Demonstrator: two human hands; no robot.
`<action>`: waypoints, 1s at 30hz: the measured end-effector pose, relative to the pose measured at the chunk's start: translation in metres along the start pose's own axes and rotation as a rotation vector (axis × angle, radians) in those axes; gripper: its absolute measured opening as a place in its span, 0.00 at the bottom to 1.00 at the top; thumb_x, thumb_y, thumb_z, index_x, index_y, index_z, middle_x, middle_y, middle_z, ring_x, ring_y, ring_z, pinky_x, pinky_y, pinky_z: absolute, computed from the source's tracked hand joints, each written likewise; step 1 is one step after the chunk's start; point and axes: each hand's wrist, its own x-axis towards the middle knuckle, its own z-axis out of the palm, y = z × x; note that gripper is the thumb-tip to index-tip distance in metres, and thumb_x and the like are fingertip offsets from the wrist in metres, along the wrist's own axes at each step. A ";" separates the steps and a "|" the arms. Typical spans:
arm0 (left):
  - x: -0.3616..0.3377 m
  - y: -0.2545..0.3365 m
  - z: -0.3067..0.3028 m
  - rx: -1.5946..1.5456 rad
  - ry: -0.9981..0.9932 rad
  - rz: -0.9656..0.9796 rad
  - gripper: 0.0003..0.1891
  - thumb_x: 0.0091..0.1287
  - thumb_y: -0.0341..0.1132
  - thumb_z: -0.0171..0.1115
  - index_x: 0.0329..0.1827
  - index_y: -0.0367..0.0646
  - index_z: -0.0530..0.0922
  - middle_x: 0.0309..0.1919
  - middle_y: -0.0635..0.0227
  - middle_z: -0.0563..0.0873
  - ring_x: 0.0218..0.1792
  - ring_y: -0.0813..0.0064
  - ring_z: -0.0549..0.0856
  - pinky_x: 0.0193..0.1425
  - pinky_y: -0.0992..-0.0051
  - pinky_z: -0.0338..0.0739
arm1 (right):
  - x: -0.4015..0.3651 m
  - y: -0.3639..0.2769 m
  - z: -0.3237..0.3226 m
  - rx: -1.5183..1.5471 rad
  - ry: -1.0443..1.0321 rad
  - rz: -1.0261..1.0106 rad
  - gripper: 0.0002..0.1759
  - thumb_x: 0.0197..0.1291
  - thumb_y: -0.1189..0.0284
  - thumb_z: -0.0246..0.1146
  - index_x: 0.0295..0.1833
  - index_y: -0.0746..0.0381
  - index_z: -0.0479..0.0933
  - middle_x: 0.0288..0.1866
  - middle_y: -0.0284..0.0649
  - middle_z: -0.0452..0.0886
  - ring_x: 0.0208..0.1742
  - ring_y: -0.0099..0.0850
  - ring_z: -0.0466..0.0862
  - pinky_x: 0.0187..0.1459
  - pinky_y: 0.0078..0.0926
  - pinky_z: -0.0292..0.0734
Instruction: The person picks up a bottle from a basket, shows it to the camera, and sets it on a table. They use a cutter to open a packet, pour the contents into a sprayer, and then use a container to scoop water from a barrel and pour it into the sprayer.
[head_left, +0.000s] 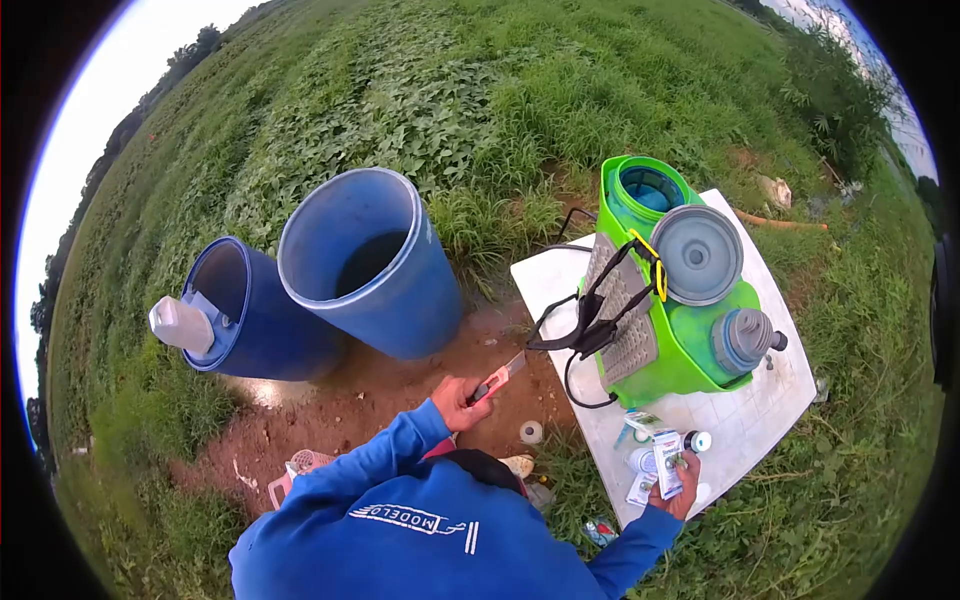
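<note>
My left hand [458, 402] grips a red utility knife [500, 378], its blade pointing up and right over bare soil. My right hand [682, 482] holds a small labelled bottle [667, 470] at the near edge of a white board [780, 400]. Other small bottles and packets [640, 455] lie on the board right beside that hand. A green backpack sprayer [690, 340] lies on the board beyond, with its grey lid [697, 254] and black straps [590, 320] on top. My blue sleeves and shirt fill the bottom of the view.
Two open blue barrels [370, 265] [250, 310] lean on the reddish soil to the left; a grey-white container [182, 325] rests at the rim of the left one. A pink basket [300, 468] and a white cap [531, 432] lie near me. Grass and leafy crops surround everything.
</note>
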 end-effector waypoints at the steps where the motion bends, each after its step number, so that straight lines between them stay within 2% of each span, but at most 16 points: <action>1: 0.006 0.010 -0.001 -0.044 -0.021 0.092 0.12 0.58 0.38 0.65 0.30 0.39 0.74 0.17 0.60 0.71 0.18 0.69 0.72 0.25 0.66 0.66 | -0.025 0.002 0.021 -0.009 -0.148 0.177 0.16 0.57 0.71 0.62 0.51 0.61 0.75 0.41 0.44 0.83 0.23 0.29 0.84 0.13 0.21 0.79; 5: 0.025 0.023 -0.004 -0.146 -0.170 0.256 0.14 0.56 0.34 0.63 0.44 0.38 0.77 0.16 0.65 0.71 0.18 0.76 0.72 0.26 0.73 0.67 | -0.067 0.069 0.083 0.254 -0.206 0.545 0.11 0.61 0.73 0.59 0.49 0.62 0.77 0.36 0.40 0.83 0.25 0.30 0.83 0.23 0.24 0.82; 7: 0.036 0.024 -0.015 -0.155 -0.236 0.310 0.17 0.56 0.33 0.62 0.50 0.39 0.78 0.16 0.68 0.72 0.18 0.78 0.72 0.26 0.74 0.67 | -0.071 0.102 0.116 0.244 -0.129 0.608 0.10 0.61 0.73 0.60 0.47 0.64 0.80 0.38 0.51 0.86 0.24 0.28 0.80 0.24 0.19 0.81; 8: 0.040 0.030 -0.026 -0.136 -0.270 0.337 0.18 0.57 0.33 0.62 0.51 0.39 0.78 0.15 0.69 0.72 0.18 0.79 0.73 0.26 0.74 0.67 | -0.074 0.112 0.136 0.263 -0.129 0.660 0.11 0.61 0.71 0.60 0.46 0.65 0.80 0.38 0.50 0.86 0.24 0.28 0.80 0.24 0.18 0.80; 12: 0.043 0.025 -0.059 -0.028 -0.272 0.448 0.16 0.62 0.35 0.64 0.52 0.40 0.78 0.15 0.67 0.73 0.17 0.74 0.75 0.25 0.73 0.68 | -0.079 0.155 0.188 0.220 -0.277 0.722 0.18 0.64 0.59 0.60 0.47 0.63 0.80 0.35 0.45 0.86 0.24 0.28 0.82 0.26 0.24 0.82; 13: 0.041 0.023 -0.067 -0.056 -0.242 0.476 0.16 0.64 0.38 0.66 0.51 0.40 0.78 0.16 0.63 0.75 0.17 0.66 0.77 0.25 0.69 0.70 | -0.080 0.163 0.201 0.218 -0.284 0.709 0.18 0.64 0.59 0.60 0.47 0.63 0.80 0.35 0.45 0.86 0.24 0.28 0.82 0.26 0.24 0.82; 14: 0.042 0.014 -0.075 -0.058 -0.240 0.486 0.16 0.64 0.38 0.66 0.51 0.40 0.78 0.16 0.63 0.75 0.17 0.66 0.77 0.25 0.69 0.70 | -0.083 0.170 0.211 0.181 -0.310 0.731 0.20 0.64 0.56 0.59 0.46 0.63 0.80 0.34 0.45 0.86 0.25 0.29 0.83 0.26 0.25 0.83; 16: 0.047 -0.008 -0.089 0.217 -0.157 0.679 0.15 0.65 0.39 0.67 0.48 0.40 0.79 0.17 0.59 0.76 0.18 0.60 0.79 0.25 0.67 0.71 | -0.095 0.182 0.230 0.142 -0.333 0.746 0.23 0.64 0.52 0.58 0.46 0.62 0.80 0.33 0.44 0.86 0.25 0.29 0.83 0.25 0.26 0.83; 19: 0.049 -0.029 -0.110 0.252 -0.095 0.521 0.16 0.66 0.45 0.65 0.39 0.40 0.77 0.17 0.54 0.78 0.21 0.50 0.80 0.27 0.61 0.72 | -0.120 0.184 0.261 -0.171 -0.439 0.651 0.33 0.64 0.40 0.54 0.50 0.60 0.78 0.36 0.43 0.85 0.22 0.28 0.81 0.23 0.26 0.81; 20: 0.050 -0.034 -0.118 0.249 -0.087 0.525 0.16 0.66 0.45 0.65 0.39 0.40 0.77 0.17 0.54 0.78 0.21 0.50 0.80 0.27 0.61 0.72 | -0.126 0.184 0.268 -0.177 -0.444 0.646 0.33 0.64 0.40 0.54 0.50 0.60 0.78 0.36 0.43 0.85 0.22 0.28 0.81 0.23 0.26 0.81; 22: 0.051 -0.037 -0.134 0.128 -0.003 0.409 0.14 0.65 0.41 0.67 0.35 0.38 0.78 0.18 0.56 0.77 0.19 0.57 0.77 0.27 0.65 0.71 | -0.135 0.182 0.282 -0.505 -0.543 0.525 0.37 0.64 0.35 0.52 0.53 0.59 0.77 0.35 0.39 0.81 0.19 0.25 0.77 0.21 0.25 0.78; 23: 0.049 -0.038 -0.140 0.066 0.030 0.359 0.16 0.65 0.42 0.67 0.31 0.37 0.76 0.18 0.56 0.77 0.19 0.60 0.76 0.28 0.65 0.71 | -0.139 0.175 0.287 -0.678 -0.569 0.339 0.34 0.65 0.38 0.55 0.51 0.60 0.78 0.34 0.37 0.77 0.23 0.24 0.76 0.26 0.24 0.77; 24: 0.049 -0.041 -0.145 0.063 0.042 0.358 0.16 0.65 0.42 0.67 0.31 0.37 0.76 0.18 0.56 0.77 0.19 0.60 0.76 0.28 0.65 0.71 | -0.139 0.177 0.292 -0.685 -0.580 0.338 0.34 0.65 0.38 0.55 0.51 0.60 0.78 0.34 0.37 0.77 0.23 0.24 0.76 0.26 0.24 0.77; 26: 0.049 -0.048 -0.152 0.071 0.114 0.330 0.17 0.65 0.42 0.67 0.29 0.37 0.75 0.18 0.57 0.76 0.19 0.64 0.75 0.27 0.65 0.70 | -0.139 0.182 0.301 -0.915 -0.677 -0.220 0.26 0.67 0.47 0.60 0.48 0.62 0.79 0.32 0.36 0.75 0.29 0.25 0.76 0.33 0.26 0.74; 27: 0.048 -0.047 -0.152 0.028 0.131 0.332 0.17 0.65 0.42 0.67 0.28 0.36 0.74 0.17 0.59 0.74 0.19 0.70 0.73 0.27 0.67 0.69 | -0.141 0.190 0.308 -0.858 -0.659 -0.340 0.18 0.65 0.57 0.66 0.45 0.63 0.80 0.33 0.38 0.76 0.35 0.29 0.78 0.39 0.29 0.72; 30: 0.050 -0.052 -0.156 -0.014 0.082 0.318 0.19 0.66 0.45 0.66 0.28 0.37 0.74 0.16 0.56 0.74 0.18 0.64 0.73 0.27 0.64 0.69 | -0.138 0.185 0.322 -0.974 -0.751 -0.498 0.15 0.64 0.61 0.66 0.45 0.63 0.81 0.35 0.42 0.80 0.35 0.34 0.80 0.40 0.32 0.74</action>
